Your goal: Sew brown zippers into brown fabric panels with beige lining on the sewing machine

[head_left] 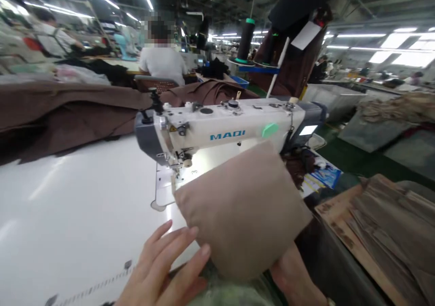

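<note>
A flat brown fabric panel (241, 211) is held up at a tilt in front of the sewing machine (224, 129). My right hand (288, 270) grips its lower right edge from behind, the fingers mostly hidden by the cloth. At the panel's lower left edge is my left hand (170, 260), open with fingers spread, its fingertips at or very near the cloth. The panel's left corner lies close to the machine's needle area, where the lamp lights the bed.
Brown cloth (68, 111) is heaped along the back of the white table (68, 215). To the right, folded brown pieces (390, 224) lie on a wooden board. A thread cone (245, 41) stands behind the machine. A person (162, 57) sits farther back, facing away.
</note>
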`<action>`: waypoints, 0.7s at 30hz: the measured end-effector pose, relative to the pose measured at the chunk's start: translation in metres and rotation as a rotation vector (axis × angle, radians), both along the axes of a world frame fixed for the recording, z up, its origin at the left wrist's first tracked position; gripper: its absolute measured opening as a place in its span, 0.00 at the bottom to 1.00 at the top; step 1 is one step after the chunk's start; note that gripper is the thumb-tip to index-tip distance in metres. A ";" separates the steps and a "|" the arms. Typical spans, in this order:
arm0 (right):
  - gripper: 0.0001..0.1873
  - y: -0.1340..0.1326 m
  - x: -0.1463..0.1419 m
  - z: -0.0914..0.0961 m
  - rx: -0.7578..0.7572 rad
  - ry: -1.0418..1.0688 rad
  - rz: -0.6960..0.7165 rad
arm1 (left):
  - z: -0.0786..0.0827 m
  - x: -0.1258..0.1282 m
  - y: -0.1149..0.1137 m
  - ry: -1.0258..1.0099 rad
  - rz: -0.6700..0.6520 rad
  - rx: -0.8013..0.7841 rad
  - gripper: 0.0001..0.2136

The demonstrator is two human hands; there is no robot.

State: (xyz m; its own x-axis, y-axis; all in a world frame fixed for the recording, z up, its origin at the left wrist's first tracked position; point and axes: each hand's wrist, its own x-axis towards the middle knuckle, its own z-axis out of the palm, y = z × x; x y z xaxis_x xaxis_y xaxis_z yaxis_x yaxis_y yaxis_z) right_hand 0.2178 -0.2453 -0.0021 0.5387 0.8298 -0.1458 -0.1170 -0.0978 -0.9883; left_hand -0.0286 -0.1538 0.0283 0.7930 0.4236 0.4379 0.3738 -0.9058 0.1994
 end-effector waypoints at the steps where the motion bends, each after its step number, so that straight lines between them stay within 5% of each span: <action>1: 0.14 0.007 -0.012 -0.002 -0.031 0.168 0.013 | -0.003 0.003 0.000 0.050 -0.007 0.003 0.40; 3: 0.16 0.018 -0.030 -0.001 -0.064 0.411 0.035 | -0.011 0.010 0.003 0.216 -0.028 -0.071 0.45; 6: 0.19 0.029 -0.041 0.007 -0.108 0.413 0.203 | -0.020 0.014 0.007 0.411 0.029 -0.248 0.50; 9: 0.17 0.029 -0.032 0.017 -0.219 0.093 0.557 | -0.020 0.008 0.011 0.436 0.086 -0.339 0.48; 11: 0.19 0.028 -0.018 0.024 -0.270 -0.210 0.739 | -0.014 0.002 0.017 0.404 0.072 -0.345 0.36; 13: 0.21 0.028 -0.005 0.032 -0.255 -0.495 0.747 | -0.007 -0.005 0.027 0.379 0.022 -0.342 0.22; 17: 0.14 0.045 0.005 0.043 0.031 -1.022 0.622 | 0.003 -0.014 0.050 0.392 -0.080 -0.378 0.19; 21: 0.11 0.072 -0.008 0.045 -0.058 -1.209 0.913 | 0.009 -0.015 0.058 0.411 -0.111 -0.371 0.27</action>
State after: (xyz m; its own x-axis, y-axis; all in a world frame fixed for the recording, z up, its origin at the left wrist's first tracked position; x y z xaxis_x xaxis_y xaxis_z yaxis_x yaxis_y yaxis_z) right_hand 0.2100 -0.1734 0.0428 -0.3252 0.9444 -0.0489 0.8578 0.2728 -0.4355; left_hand -0.0438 -0.0955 0.0371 0.9155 0.3947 -0.0783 0.3943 -0.8412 0.3700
